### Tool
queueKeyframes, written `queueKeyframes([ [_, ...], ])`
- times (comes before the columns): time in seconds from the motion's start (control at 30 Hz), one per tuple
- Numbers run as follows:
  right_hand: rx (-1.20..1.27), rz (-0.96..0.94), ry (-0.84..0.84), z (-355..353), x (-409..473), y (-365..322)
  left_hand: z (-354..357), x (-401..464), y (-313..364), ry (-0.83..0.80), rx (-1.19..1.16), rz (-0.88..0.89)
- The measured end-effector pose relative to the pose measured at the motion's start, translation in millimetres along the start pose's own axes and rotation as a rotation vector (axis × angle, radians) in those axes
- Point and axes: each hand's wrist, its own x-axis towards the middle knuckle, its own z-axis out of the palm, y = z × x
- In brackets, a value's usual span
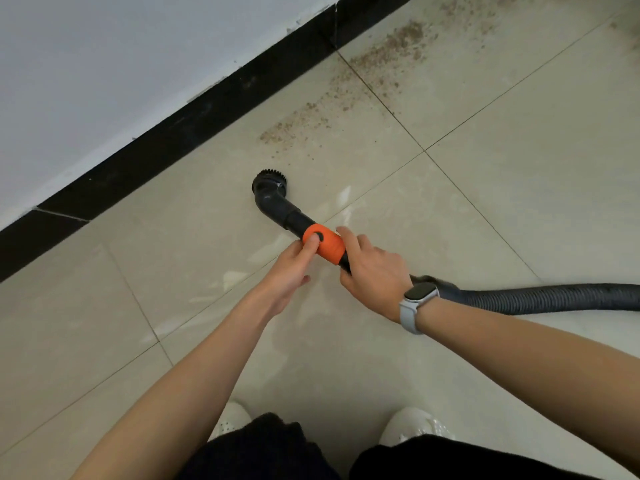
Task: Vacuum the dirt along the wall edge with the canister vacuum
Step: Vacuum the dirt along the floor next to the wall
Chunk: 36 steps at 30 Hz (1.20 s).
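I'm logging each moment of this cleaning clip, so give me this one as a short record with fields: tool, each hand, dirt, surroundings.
tool: black round brush nozzle with an orange plastic collar, on a grey ribbed hose
nozzle position: on the beige tiled floor, short of the dirt
left hand: thumb on the collar's black button
right hand: grips the tube behind the collar; grey wristwatch
dirt: brown crumbs along the black skirting board
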Motion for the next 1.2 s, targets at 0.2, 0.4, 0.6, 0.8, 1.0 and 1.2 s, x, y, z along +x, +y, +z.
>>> queueKeyframes([
  [0.2,-0.014,-0.056,0.073,-10,18,14,-36,-7,-44,0.477,0.631,0.200],
  [0.4,0.115,0.162,0.060,-22,-17,57,-66,-15,-93,0.493,1.003,0.120],
  [0.6,0.074,0.139,-0.030,-9,-69,62,-77,-13,-109,0.444,1.122,0.099],
  [0.8,0.171,0.281,0.005,-10,-85,64,-76,-14,-106,0.433,1.127,0.137],
  [1.0,0.316,0.171,-0.130,4,-91,17,-96,-31,-109,0.458,1.082,0.109],
  [1.2,0.250,-0.007,-0.224,10,-67,-17,-139,-59,-126,0.567,0.963,-0.056],
])
